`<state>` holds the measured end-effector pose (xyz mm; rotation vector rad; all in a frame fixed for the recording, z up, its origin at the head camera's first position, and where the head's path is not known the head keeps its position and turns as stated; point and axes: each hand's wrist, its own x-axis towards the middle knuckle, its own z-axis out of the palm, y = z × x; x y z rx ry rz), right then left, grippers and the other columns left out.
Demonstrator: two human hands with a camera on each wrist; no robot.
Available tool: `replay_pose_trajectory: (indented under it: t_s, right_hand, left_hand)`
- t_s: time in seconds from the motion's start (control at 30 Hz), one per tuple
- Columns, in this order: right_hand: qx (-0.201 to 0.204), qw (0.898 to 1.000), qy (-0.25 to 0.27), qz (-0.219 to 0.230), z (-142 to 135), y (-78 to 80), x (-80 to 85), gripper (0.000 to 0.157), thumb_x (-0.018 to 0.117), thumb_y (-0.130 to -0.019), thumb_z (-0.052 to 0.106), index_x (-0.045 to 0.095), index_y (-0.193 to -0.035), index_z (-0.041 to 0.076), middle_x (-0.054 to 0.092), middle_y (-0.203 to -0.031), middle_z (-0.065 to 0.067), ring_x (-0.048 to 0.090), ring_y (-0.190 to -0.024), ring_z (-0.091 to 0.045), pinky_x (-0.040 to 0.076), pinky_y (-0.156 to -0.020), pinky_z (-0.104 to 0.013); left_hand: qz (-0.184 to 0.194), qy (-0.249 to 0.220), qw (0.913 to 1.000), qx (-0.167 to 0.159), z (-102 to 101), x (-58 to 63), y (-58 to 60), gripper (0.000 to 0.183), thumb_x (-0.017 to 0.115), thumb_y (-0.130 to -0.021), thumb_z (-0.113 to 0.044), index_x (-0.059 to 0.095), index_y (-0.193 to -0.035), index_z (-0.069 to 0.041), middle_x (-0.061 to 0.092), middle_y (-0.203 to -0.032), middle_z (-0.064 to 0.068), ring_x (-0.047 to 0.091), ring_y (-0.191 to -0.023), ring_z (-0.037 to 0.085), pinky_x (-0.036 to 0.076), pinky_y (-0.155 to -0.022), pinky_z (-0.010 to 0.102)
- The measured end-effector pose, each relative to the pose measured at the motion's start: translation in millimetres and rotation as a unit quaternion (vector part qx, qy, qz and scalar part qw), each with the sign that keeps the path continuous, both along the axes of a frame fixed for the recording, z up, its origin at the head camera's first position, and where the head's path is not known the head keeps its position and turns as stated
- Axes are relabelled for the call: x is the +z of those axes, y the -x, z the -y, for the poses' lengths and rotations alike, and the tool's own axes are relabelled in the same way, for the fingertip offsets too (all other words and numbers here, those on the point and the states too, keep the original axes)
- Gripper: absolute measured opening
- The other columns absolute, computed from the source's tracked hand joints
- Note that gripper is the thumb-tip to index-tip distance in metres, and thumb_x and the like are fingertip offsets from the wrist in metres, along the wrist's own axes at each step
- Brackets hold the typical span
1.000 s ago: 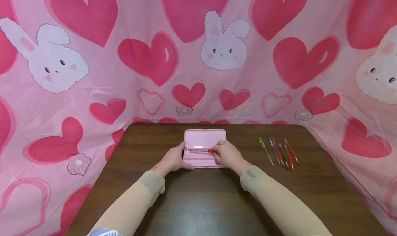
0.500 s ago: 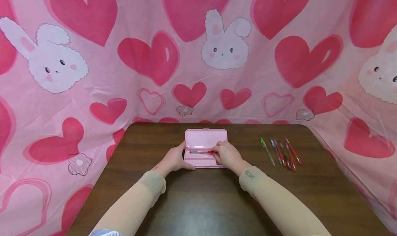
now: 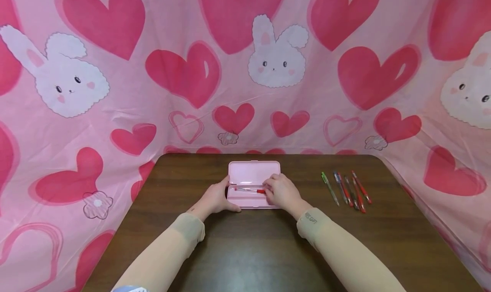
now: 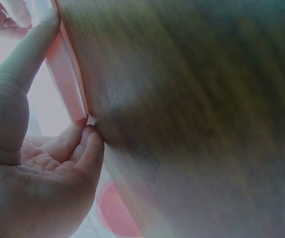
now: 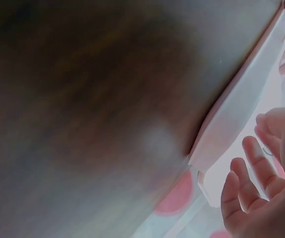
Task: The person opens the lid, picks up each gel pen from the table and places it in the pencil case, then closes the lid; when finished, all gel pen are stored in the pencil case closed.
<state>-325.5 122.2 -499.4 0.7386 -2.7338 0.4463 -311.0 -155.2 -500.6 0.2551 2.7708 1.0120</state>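
Case [image 3: 245, 201] open | red pen [image 3: 259, 191] inside | left fingers [image 4: 93, 151] gripping case | right fingers [image 5: 262, 166]: can't tell

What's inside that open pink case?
At least one clear, red-ended pen shows inside the pink case. The right hand covers part of its right end; anything beneath is hidden.

Centre of the frame now, and that pencil case [image 3: 246, 201] looks like smooth plastic, its lid [image 3: 254, 171] catching a glossy streak along the lower edge. Clear, shiny plastic on the pen [image 3: 251, 191] too, and on the loose pens [image 3: 359, 197] at right. Below, wood-grained tabletop [image 3: 245, 245], smooth, with a soft sheen lower centre. Behind, creased cloth backdrop [image 3: 238, 85], faintly lustrous; matt fabric sleeves [image 3: 343, 243] lower down.
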Motion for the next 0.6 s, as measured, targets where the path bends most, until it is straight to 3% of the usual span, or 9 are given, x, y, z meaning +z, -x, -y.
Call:
replay_pose_trajectory:
  t_s: [0.3,0.6]
  right_hand:
    - [-0.055,0.998,-0.009,-0.02,-24,-3.6,0.9,0.023,0.081,-0.098,0.025,0.083,-0.116,0.012,0.078,-0.111,-0.01,0.068,-0.106,-0.032,0.06,-0.101,-0.052]
    - [-0.101,0.991,0.016,-0.09,-73,-7.0,-3.3,0.019,0.08,-0.097,0.021,0.082,-0.112,0.01,0.078,-0.108,-0.013,0.07,-0.101,-0.038,0.059,-0.085,-0.057]
  left_hand:
    - [-0.003,0.003,1.0,0.001,0,0.2,-0.2,0.129,0.103,-0.073,-0.045,0.028,-0.176,-0.024,0.052,-0.17,0.009,0.052,-0.154,0.037,0.043,-0.127,0.065]
    - [0.003,-0.002,1.0,0.001,0,-2.3,1.7,0.129,0.103,-0.074,-0.044,0.026,-0.176,-0.027,0.051,-0.171,0.008,0.053,-0.154,0.036,0.043,-0.127,0.066]
